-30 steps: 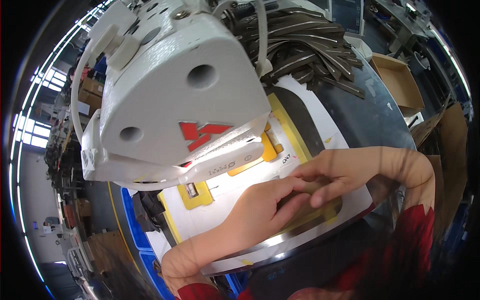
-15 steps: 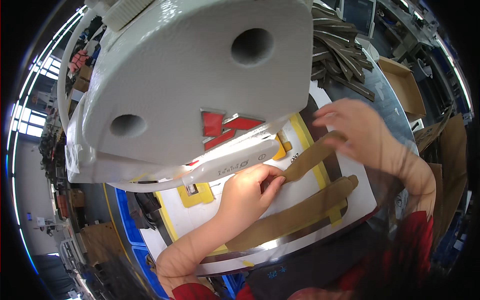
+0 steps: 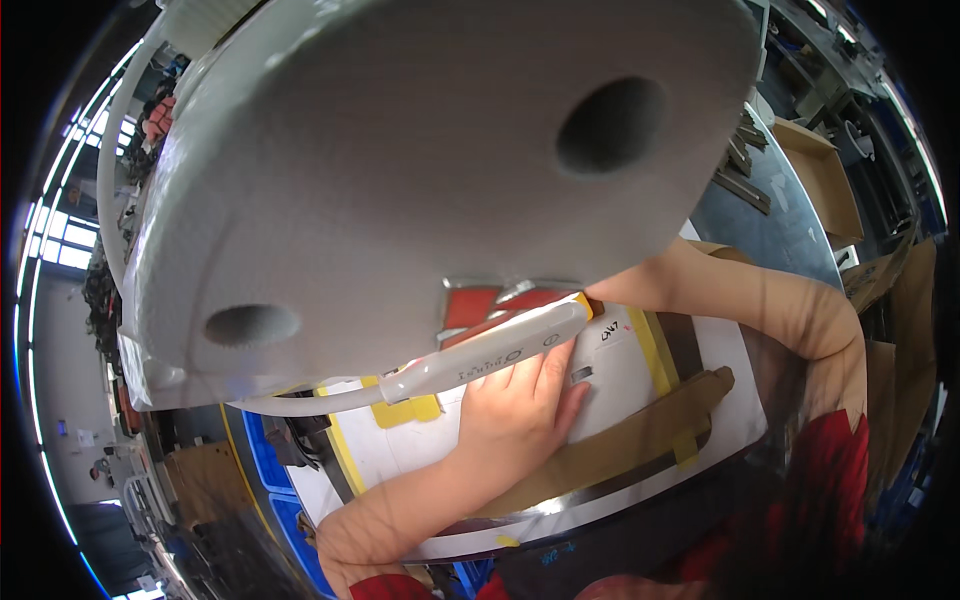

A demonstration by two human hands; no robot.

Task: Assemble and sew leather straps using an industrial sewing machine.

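My left hand (image 3: 515, 405) lies on the white work surface (image 3: 620, 365), fingers stretched out and thumb apart; its fingertips pass behind the slim white lamp (image 3: 490, 350). My right hand (image 3: 625, 284) reaches under the large white machine head (image 3: 400, 190), which looks like a sewing machine's. That hand's fingers are hidden there, so what they hold does not show. A long brown fabric strip (image 3: 610, 435) lies flat on the near side of the surface, below my left hand. Behind my right forearm shows a bit of tan material (image 3: 722, 251).
Yellow tape and a yellow plate (image 3: 408, 412) mark the white surface. Several dark strips (image 3: 742, 180) lie on the grey table at the far right, near an open cardboard box (image 3: 820, 180). Blue bins (image 3: 268, 455) stand at the left. The machine head blocks the upper middle.
The brown strip that was between my hands has gone out of clear sight. My right hand has moved left, under the machine head. My left hand has unpinched and flattened. The view has shifted closer.
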